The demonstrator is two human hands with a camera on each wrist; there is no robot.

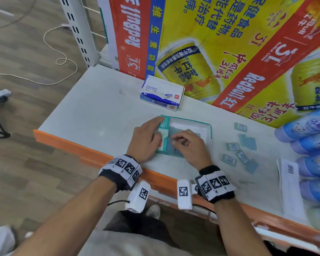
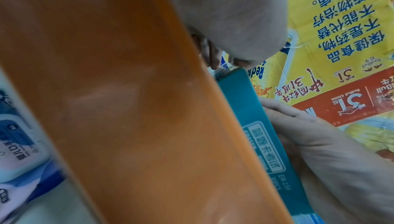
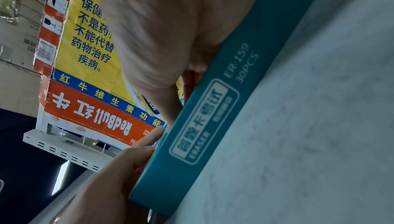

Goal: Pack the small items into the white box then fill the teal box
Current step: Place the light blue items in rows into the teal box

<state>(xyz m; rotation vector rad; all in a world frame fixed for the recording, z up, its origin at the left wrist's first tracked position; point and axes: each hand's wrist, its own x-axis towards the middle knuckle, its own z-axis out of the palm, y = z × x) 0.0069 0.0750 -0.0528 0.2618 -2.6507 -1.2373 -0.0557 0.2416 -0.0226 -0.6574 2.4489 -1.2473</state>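
Teal box [image 1: 190, 119] open on white shelf [image 1: 100, 108], near orange front edge. Left hand [image 1: 146, 139] against left wall, fingers straight. Right hand [image 1: 190, 145] inside box, fingers curled onto erasers; pinching one? Can't tell. Loose erasers [image 1: 233, 146] lie just right.

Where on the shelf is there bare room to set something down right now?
Widest bare patch: shelf left of the teal box, between the orange edge and the Red Bull carton, beside the white box. Crowded: right of the teal box, with loose erasers and blue packs.
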